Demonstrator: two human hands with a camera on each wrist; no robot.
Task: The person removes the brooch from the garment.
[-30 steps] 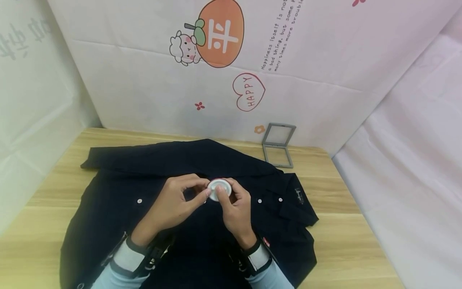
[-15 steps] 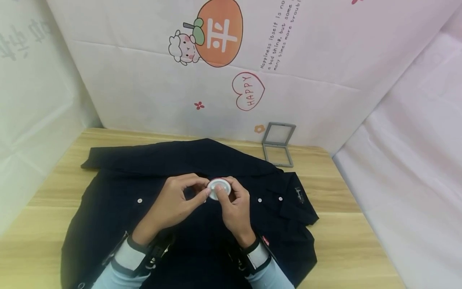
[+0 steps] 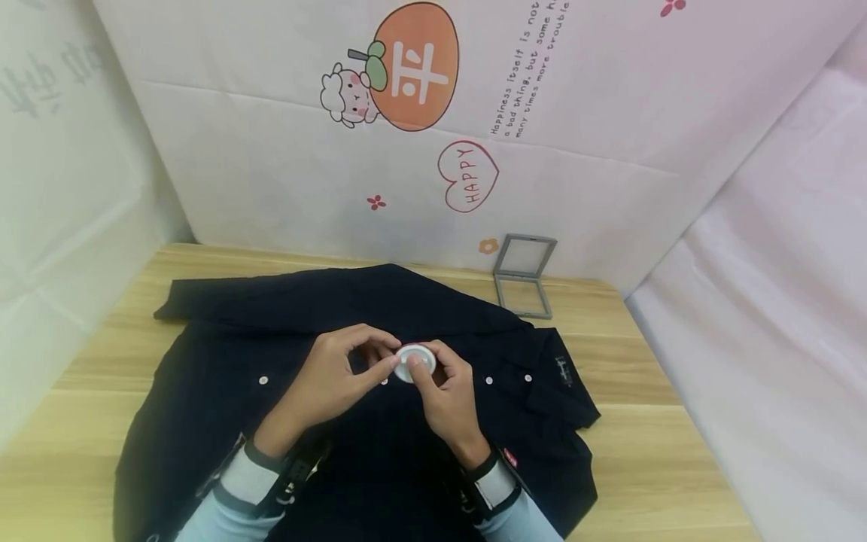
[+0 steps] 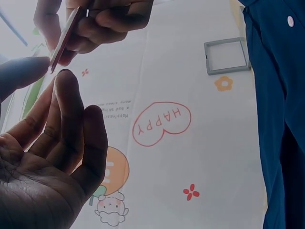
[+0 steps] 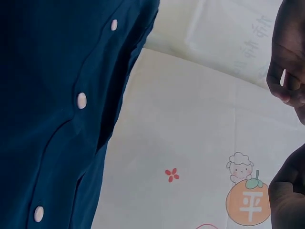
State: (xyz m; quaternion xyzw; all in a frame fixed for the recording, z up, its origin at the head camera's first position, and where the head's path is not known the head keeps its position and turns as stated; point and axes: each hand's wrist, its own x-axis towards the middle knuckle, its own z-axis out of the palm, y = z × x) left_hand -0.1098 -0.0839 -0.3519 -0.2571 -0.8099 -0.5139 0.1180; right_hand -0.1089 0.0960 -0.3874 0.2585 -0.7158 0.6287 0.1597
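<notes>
Both hands hold a round badge [image 3: 405,372] above the dark navy shirt [image 3: 230,346]. Its white back faces up in the head view, with a thin red edge at the top. My right hand [image 3: 450,395] grips it, thumb across the back and fingers curled beneath. At the badge's left rim, the thumb and index tip of my left hand [image 3: 332,380] pinch the edge. The left wrist view catches the badge [image 4: 66,38] nearly edge-on. In the right wrist view, shirt buttons [image 5: 82,100] show and the badge is hidden.
An open grey frame case [image 3: 524,277] stands at the table's back, against the printed white backdrop [image 3: 271,165]. The shirt lies spread over the wooden table [image 3: 643,421], its collar [image 3: 558,380] to the right. White cloth [image 3: 765,263] hangs at the sides.
The badge and right hand have shifted slightly right, and the badge's tilt has changed a little. The left fingers stay at its rim. The head view has moved slightly.
</notes>
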